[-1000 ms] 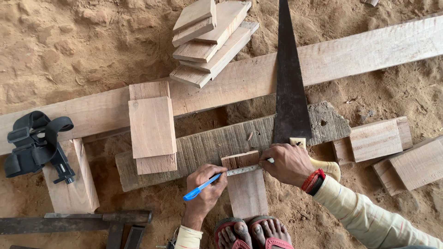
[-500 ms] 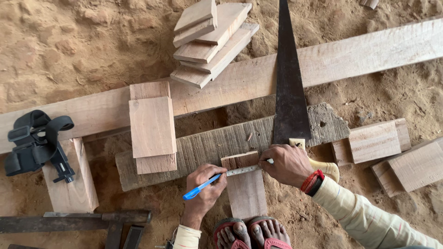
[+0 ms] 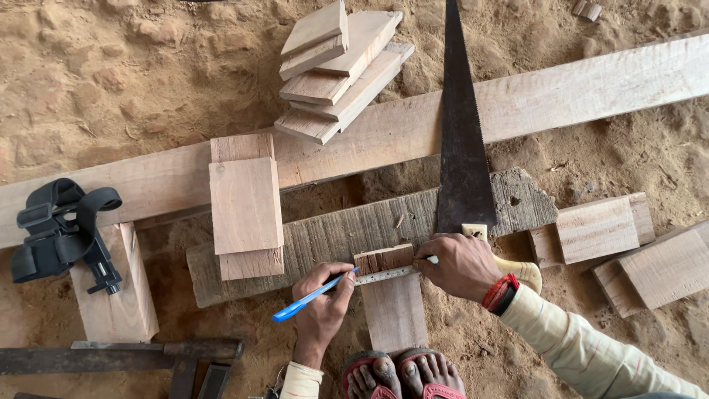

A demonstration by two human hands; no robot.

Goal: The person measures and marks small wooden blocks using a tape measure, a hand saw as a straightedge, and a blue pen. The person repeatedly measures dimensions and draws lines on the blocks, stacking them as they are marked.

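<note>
The left hand (image 3: 323, 303) has its fingers (image 3: 341, 284) pinched tight round a blue pen (image 3: 310, 297), the tip sitting just at the left end of a metal ruler (image 3: 390, 275). That ruler lies across a short wooden board (image 3: 393, 303), which sits on the sandy ground just past the person's sandalled feet (image 3: 405, 373) and butts against a weathered grey plank (image 3: 354, 233). The right hand (image 3: 461, 264) has its fingers curled down, pressing the ruler's right end flat; under that hand's wrist lies the pale handle of a handsaw (image 3: 464, 140), its blade running away from the fingers.

To mark well, I'd say the right fingers should bear down firmly so the ruler cannot pivot, while the pen rides snug against its edge, drawn in one steady stroke with the tip leaning slightly into the ruler.

Against the earlier frames almost nothing differs: both hands, pen, ruler and board sit in the same places, the pen tip at the same end of the ruler.
</note>
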